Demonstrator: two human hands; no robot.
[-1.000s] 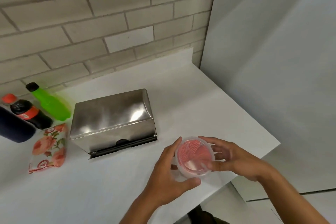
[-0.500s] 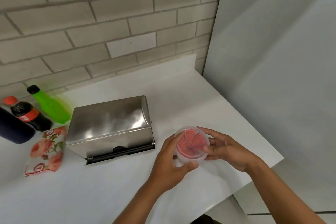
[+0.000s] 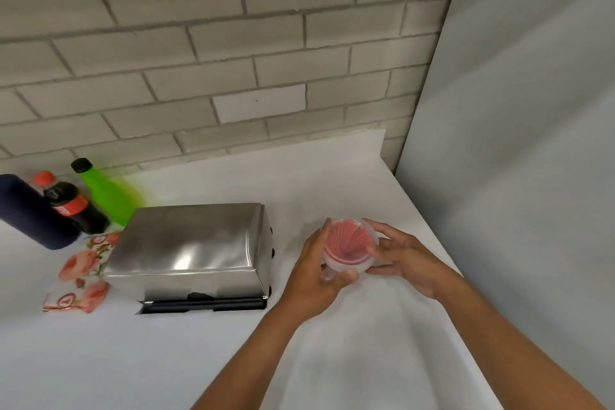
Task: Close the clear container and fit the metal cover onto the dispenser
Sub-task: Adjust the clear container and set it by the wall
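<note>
Clear container (image 3: 349, 248) shifted higher in frame, nearer the dispenser (image 3: 193, 251); left hand (image 3: 316, 276) thumb now wraps its lower rim.

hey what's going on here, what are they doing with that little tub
A person is holding a small clear container of red sticks between both hands, left hand and right hand, just above the white counter. It looks like they are pressing its lid on, though I cannot tell if it is fully shut. The metal dispenser sits untouched to the left, with bottles behind it.
</note>
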